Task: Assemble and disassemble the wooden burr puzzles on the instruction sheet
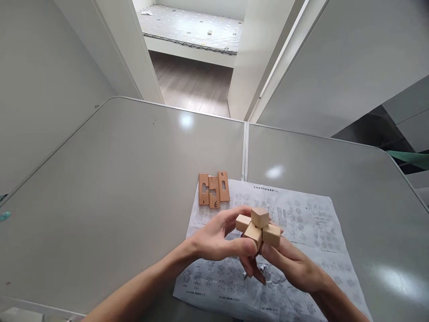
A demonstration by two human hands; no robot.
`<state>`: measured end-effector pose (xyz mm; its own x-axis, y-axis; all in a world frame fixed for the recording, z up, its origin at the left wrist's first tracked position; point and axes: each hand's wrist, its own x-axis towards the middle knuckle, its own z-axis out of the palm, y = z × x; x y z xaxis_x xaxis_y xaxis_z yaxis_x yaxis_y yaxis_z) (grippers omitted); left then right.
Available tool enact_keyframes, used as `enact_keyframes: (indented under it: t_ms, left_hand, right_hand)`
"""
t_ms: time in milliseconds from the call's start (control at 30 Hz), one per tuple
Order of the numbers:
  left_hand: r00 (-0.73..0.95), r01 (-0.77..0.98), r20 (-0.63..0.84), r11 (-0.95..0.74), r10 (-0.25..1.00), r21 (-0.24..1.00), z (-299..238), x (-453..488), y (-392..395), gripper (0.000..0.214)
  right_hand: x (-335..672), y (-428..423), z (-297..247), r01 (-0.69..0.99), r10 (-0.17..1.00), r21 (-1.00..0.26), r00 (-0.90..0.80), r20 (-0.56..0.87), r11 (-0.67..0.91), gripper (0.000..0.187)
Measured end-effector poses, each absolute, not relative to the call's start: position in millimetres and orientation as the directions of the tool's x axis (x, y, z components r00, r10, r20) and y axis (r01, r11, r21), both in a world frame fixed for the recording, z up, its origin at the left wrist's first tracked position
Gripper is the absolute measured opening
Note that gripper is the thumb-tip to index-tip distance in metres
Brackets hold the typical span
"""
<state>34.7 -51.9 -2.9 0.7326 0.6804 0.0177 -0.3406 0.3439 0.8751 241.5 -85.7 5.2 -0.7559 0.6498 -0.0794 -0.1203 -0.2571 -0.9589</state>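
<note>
A pale wooden burr puzzle [254, 232], made of crossing square bars, is held up above the printed sheet. My left hand [224, 237] grips it from the left, with the thumb pressed on the near bar and fingers behind and below. From the right, my right hand [291, 261] closes on it, thumb under the right bar. Some fingertips are hidden behind the wood. Beyond my hands lie three flat reddish-brown wooden pieces [214, 191] with cut-out slots, side by side and marked with handwritten figures.
A large creased paper sheet [321, 223] with printed diagrams lies under my hands on the grey table [134, 188]. A metal seam [246, 147] crosses the tabletop. Past the far edge, a doorway shows a bed [194, 29] with a patterned cover.
</note>
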Motion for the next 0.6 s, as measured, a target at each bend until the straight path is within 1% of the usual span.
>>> enact_keyframes:
  t_ms: [100, 233, 300, 367, 467, 533, 600]
  left_hand:
    - [0.717, -0.366, -0.015, 0.395, 0.697, 0.843, -3, 36, -52, 0.077]
    - [0.676, -0.427, -0.009, 0.402, 0.737, 0.81, -3, 39, -53, 0.075]
    - [0.659, -0.439, -0.002, 0.387, 0.752, 0.811, -4, 39, -53, 0.076]
    - [0.647, -0.441, 0.006, 0.368, 0.762, 0.819, -5, 38, -53, 0.076]
    - [0.605, -0.431, -0.021, 0.349, 0.796, 0.832, -7, 37, -52, 0.075]
    - [0.559, -0.417, -0.058, 0.34, 0.827, 0.843, -7, 37, -52, 0.074]
    - [0.498, -0.391, -0.071, 0.297, 0.864, 0.871, -6, 38, -53, 0.072]
  right_hand:
    - [229, -93, 4, -0.209, 0.736, -0.934, -0.673, -0.078, -0.29, 0.047]
    - [210, -103, 2, -0.325, 0.839, -0.906, -0.541, -0.057, -0.271, 0.046]
    - [203, -105, 1, -0.392, 0.859, -0.88, -0.511, -0.033, -0.267, 0.048]
    - [198, -105, 1, -0.403, 0.864, -0.876, -0.502, -0.032, -0.267, 0.051]
    - [190, -103, 4, -0.406, 0.898, -0.871, -0.431, -0.085, -0.277, 0.05]
    - [183, -103, 4, -0.448, 0.932, -0.843, -0.329, -0.153, -0.297, 0.051]
    - [176, -104, 4, -0.514, 0.945, -0.797, -0.238, -0.224, -0.318, 0.053]
